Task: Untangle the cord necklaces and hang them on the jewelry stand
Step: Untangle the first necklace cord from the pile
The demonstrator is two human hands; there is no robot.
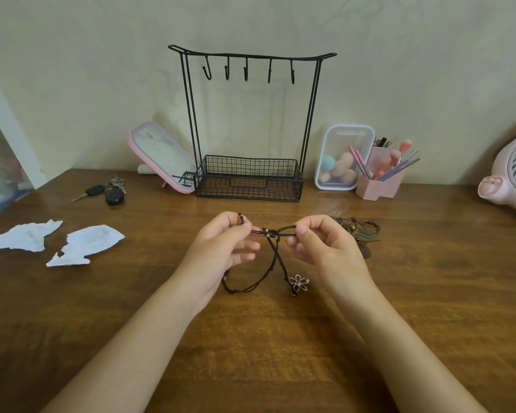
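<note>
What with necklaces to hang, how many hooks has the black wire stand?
5 hooks, along the black wire jewelry stand's top bar: far left, centre-left, centre, centre-right, far right. None look hidden.

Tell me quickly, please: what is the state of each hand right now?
Left hand: fingers pinch the dark cord necklace near its beaded end.
Right hand: fingers pinch the same necklace, on the other side of the knot.

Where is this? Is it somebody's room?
Probably a dressing table at home, maybe in a bedroom. On the wooden table stand a pink mirror, a cup of makeup brushes and a wire jewelry stand.
</note>
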